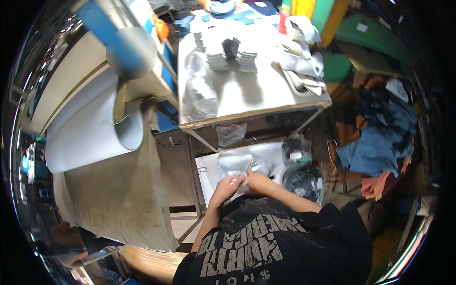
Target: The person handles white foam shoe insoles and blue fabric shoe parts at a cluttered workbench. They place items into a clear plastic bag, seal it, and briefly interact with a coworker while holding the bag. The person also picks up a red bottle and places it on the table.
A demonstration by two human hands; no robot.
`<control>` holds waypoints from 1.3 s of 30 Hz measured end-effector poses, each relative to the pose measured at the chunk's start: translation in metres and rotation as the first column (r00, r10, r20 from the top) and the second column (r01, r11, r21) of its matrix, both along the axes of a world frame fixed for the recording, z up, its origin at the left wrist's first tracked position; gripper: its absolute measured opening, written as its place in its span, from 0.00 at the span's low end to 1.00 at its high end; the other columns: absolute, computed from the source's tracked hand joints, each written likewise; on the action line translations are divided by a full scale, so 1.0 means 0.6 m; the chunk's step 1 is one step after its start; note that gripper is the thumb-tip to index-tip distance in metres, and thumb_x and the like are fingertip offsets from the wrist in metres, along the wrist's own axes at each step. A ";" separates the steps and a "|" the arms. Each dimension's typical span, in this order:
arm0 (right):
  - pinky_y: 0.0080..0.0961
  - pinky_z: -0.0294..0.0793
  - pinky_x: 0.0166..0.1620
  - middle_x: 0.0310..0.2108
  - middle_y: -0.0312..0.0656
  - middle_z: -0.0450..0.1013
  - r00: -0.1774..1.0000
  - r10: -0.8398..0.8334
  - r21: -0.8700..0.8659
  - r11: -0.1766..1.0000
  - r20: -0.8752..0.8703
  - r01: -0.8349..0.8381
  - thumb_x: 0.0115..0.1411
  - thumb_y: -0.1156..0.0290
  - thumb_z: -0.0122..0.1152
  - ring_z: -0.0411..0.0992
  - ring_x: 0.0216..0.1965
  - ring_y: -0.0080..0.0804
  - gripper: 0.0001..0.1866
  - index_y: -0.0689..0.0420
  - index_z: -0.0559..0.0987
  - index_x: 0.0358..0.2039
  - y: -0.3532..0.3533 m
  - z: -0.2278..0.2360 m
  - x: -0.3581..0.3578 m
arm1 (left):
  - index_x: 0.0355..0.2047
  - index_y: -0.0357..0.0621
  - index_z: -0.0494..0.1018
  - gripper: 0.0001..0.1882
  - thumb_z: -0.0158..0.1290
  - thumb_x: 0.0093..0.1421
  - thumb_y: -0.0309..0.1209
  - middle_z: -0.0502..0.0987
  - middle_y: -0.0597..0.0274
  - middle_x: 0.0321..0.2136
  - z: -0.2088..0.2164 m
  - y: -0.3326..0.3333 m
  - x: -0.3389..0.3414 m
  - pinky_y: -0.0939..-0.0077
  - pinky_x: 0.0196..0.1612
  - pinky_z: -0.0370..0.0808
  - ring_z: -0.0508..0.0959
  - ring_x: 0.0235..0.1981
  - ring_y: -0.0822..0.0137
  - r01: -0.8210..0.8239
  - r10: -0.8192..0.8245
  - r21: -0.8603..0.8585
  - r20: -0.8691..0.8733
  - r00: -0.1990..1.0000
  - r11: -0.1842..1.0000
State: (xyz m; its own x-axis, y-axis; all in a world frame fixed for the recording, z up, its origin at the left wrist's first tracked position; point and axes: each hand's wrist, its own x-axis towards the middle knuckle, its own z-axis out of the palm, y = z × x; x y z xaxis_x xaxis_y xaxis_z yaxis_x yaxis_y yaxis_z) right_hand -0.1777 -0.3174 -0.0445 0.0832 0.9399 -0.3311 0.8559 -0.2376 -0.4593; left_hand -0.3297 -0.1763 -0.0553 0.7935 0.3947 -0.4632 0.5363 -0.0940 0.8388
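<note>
A clear plastic bag (236, 163) with pale contents lies on the white board (209, 178) low in front of me. My left hand (226, 188) is closed on the gathered end of this bag. Right beside it, my right hand (257, 182) is closed at the same bunched plastic, its fingers close to the left ones. Exactly what the bag contains cannot be made out.
Beyond stands a white table (237, 102) with stacks of pale pieces (247, 61), a dark stack (231, 47), clear plastic (202, 92) and white cloth bundles (301, 61). Dark-filled bags (304, 183) lie right; a garment pile (380, 128) is farther right. Another person's hands (209, 4) work at the far end.
</note>
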 end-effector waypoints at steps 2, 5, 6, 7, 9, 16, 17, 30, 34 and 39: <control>0.47 0.84 0.37 0.46 0.55 0.76 0.981 -0.193 0.181 0.966 0.023 0.185 0.57 0.65 0.70 0.83 0.34 0.56 0.26 0.52 0.77 0.57 -0.034 -0.013 0.055 | 0.53 0.38 0.82 0.23 0.52 0.77 0.47 0.85 0.59 0.43 0.023 -0.012 0.052 0.71 0.54 0.75 0.79 0.47 0.69 0.067 -0.065 -0.125 0.020 0.998 0.990; 0.49 0.83 0.39 0.42 0.50 0.78 0.883 -0.466 0.390 0.823 0.049 0.412 0.60 0.69 0.62 0.82 0.37 0.56 0.13 0.52 0.79 0.47 -0.083 -0.028 0.145 | 0.67 0.48 0.73 0.23 0.50 0.77 0.41 0.78 0.60 0.55 0.043 -0.015 0.086 0.66 0.65 0.66 0.73 0.58 0.69 -0.192 0.279 -0.347 0.220 0.935 0.918; 0.49 0.82 0.41 0.41 0.50 0.78 0.790 -0.613 0.358 0.743 0.026 0.565 0.61 0.70 0.59 0.81 0.39 0.57 0.11 0.53 0.80 0.44 -0.099 -0.035 0.177 | 0.70 0.50 0.70 0.24 0.50 0.77 0.41 0.78 0.59 0.58 0.046 0.000 0.089 0.64 0.65 0.68 0.75 0.59 0.67 -0.256 0.319 -0.296 0.190 0.928 0.920; 0.50 0.80 0.41 0.40 0.51 0.78 0.718 -0.687 0.328 0.657 -0.111 0.679 0.62 0.72 0.56 0.80 0.41 0.59 0.09 0.55 0.81 0.40 -0.131 -0.038 0.203 | 0.70 0.50 0.70 0.24 0.50 0.77 0.40 0.78 0.59 0.58 0.048 0.019 0.087 0.65 0.64 0.68 0.75 0.59 0.66 -0.275 0.315 -0.256 0.132 0.940 0.927; 0.50 0.79 0.45 0.41 0.55 0.77 0.736 -0.658 0.368 0.652 -0.160 0.663 0.63 0.72 0.54 0.77 0.43 0.62 0.11 0.59 0.82 0.41 -0.164 -0.059 0.256 | 0.70 0.50 0.70 0.24 0.50 0.77 0.39 0.78 0.58 0.59 0.045 0.056 0.069 0.66 0.61 0.71 0.77 0.58 0.65 -0.360 0.386 -0.296 0.034 0.922 0.885; 0.49 0.78 0.52 0.47 0.58 0.80 0.794 -0.599 -0.130 0.783 0.101 0.608 0.64 0.59 0.69 0.79 0.49 0.60 0.19 0.61 0.81 0.47 -0.152 -0.102 0.255 | 0.66 0.51 0.73 0.21 0.49 0.75 0.39 0.81 0.62 0.54 0.005 0.163 -0.010 0.69 0.52 0.74 0.82 0.51 0.67 -0.570 0.540 -0.430 -0.203 0.817 0.700; 0.49 0.78 0.53 0.48 0.57 0.80 0.831 -0.557 -0.142 0.824 -0.014 0.549 0.64 0.59 0.69 0.79 0.50 0.59 0.20 0.61 0.81 0.48 -0.121 -0.092 0.269 | 0.64 0.52 0.73 0.20 0.49 0.75 0.39 0.81 0.63 0.52 0.002 0.176 -0.016 0.69 0.52 0.74 0.82 0.50 0.67 -0.604 0.583 -0.460 -0.206 0.786 0.651; 0.54 0.66 0.69 0.71 0.48 0.66 0.920 -0.301 0.367 0.909 0.251 0.197 0.58 0.48 0.75 0.67 0.69 0.47 0.40 0.56 0.73 0.65 0.348 0.035 0.321 | 0.57 0.46 0.77 0.32 0.31 0.81 0.56 0.84 0.60 0.47 0.079 0.325 0.065 0.72 0.51 0.74 0.84 0.47 0.67 -0.525 0.616 -0.404 0.133 0.777 0.749; 0.46 0.72 0.56 0.56 0.43 0.75 0.946 -0.207 0.455 0.888 0.248 0.075 0.56 0.51 0.76 0.72 0.58 0.43 0.34 0.52 0.77 0.59 0.307 0.033 0.320 | 0.57 0.44 0.76 0.41 0.22 0.79 0.63 0.84 0.60 0.45 0.154 0.402 0.162 0.72 0.51 0.74 0.83 0.45 0.68 -0.405 0.500 -0.310 0.356 0.789 0.860; 0.37 0.75 0.47 0.47 0.40 0.79 0.970 -0.007 0.472 0.874 0.244 -0.113 0.56 0.70 0.70 0.76 0.48 0.40 0.19 0.51 0.82 0.50 0.263 0.070 0.352 | 0.55 0.42 0.76 0.36 0.28 0.80 0.59 0.83 0.59 0.45 0.253 0.448 0.317 0.71 0.52 0.74 0.81 0.45 0.67 -0.342 0.373 -0.159 0.529 0.762 0.926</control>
State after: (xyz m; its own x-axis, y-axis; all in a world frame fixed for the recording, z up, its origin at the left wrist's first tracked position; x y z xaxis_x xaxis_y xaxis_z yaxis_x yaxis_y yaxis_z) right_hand 0.0337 -0.1598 -0.0025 0.0463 0.9819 0.1839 0.9564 0.0096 -0.2919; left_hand -0.1394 0.0924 0.0967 0.7243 0.6888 -0.0289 -0.0197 0.0626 0.9978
